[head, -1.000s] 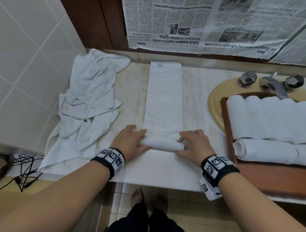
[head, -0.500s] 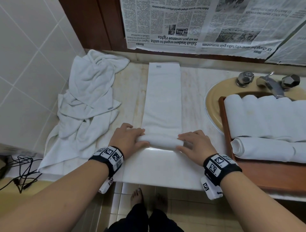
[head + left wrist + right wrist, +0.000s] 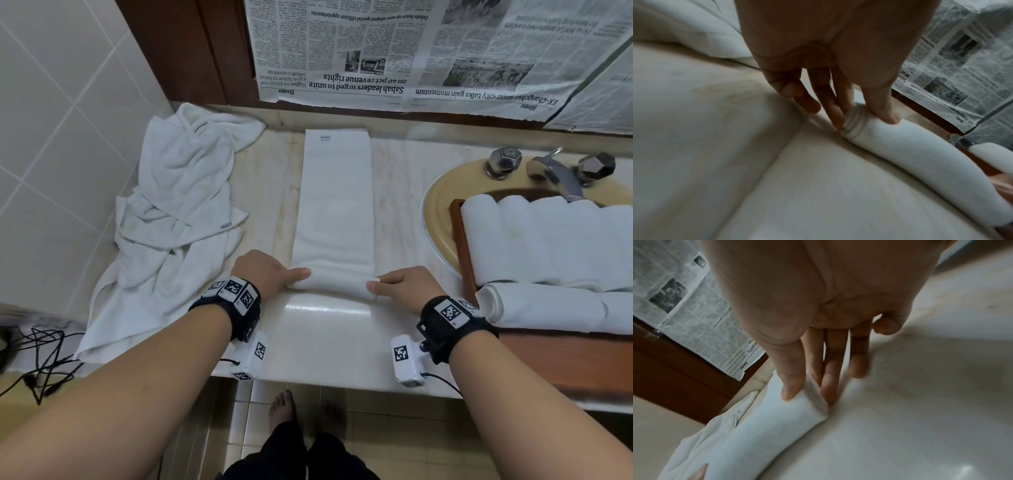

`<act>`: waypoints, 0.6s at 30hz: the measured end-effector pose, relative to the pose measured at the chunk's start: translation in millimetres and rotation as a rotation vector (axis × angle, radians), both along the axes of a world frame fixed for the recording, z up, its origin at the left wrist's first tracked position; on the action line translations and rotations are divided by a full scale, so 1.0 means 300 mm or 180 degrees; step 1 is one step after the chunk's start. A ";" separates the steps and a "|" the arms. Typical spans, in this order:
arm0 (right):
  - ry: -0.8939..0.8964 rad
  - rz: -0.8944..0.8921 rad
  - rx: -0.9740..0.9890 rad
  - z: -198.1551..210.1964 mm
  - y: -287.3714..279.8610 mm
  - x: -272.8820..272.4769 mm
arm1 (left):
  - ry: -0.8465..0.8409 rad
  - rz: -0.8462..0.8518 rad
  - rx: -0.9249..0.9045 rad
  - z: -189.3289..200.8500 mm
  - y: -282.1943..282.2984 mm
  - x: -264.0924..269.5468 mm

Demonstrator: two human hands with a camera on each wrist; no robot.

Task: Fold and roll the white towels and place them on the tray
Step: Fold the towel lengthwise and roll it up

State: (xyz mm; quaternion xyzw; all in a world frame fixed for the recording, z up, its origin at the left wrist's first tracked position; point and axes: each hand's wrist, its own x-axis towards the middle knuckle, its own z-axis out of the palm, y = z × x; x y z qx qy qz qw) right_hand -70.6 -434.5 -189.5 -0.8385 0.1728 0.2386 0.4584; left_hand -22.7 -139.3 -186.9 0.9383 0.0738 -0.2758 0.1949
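Two hands sit at the near end of the long white folded towel (image 3: 334,205), which lies flat on the pale marble worktop (image 3: 397,192) and runs away from me toward the far wall. Its near end is wound into a short roll (image 3: 334,286) lying crosswise. My left hand (image 3: 263,274) pinches the roll's left end: in the left wrist view the thumb (image 3: 882,110) presses on top of the roll while the fingers (image 3: 831,107) reach down behind the end to the worktop. My right hand (image 3: 404,286) pinches the right end the same way, thumb on top and fingers behind it. To the left, a crumpled heap of white towels (image 3: 174,219) spreads against the tiled wall. To the right, a brown wooden tray (image 3: 460,240) rests over the beige sink (image 3: 436,205), carrying a row of rolled white towels (image 3: 548,240) with one more rolled white towel (image 3: 555,313) lying crosswise on their near side. Chrome taps (image 3: 548,168) stand at the sink's far edge, and upside-down newspaper sheets (image 3: 428,51) hang on the far wall.
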 end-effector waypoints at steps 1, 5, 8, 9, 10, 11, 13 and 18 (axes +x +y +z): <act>0.0010 -0.0076 0.0009 0.000 0.000 0.004 | 0.0092 -0.0014 0.0144 0.006 -0.008 0.009; -0.0129 -0.0251 -0.0034 0.012 0.020 0.002 | 0.0097 -0.0005 0.0302 0.031 -0.034 0.036; -0.0256 -0.0196 -0.0099 0.031 0.040 -0.022 | -0.0427 0.0490 -0.0424 0.026 -0.047 0.007; -0.0311 -0.0139 -0.0155 0.034 0.046 -0.032 | -0.0641 0.0581 -0.0612 0.031 -0.054 -0.012; -0.0405 -0.0060 -0.0253 0.036 0.054 -0.041 | -0.0816 0.0533 -0.0668 0.031 -0.060 -0.025; -0.0506 0.0013 -0.0404 0.035 0.061 -0.051 | -0.0925 0.0407 -0.0634 0.029 -0.064 -0.036; -0.0683 0.0201 -0.0786 0.024 0.071 -0.069 | -0.1016 0.0051 -0.0450 0.027 -0.066 -0.054; -0.1136 0.0805 -0.1759 0.001 0.096 -0.102 | -0.0964 -0.0566 -0.0406 -0.013 -0.017 -0.074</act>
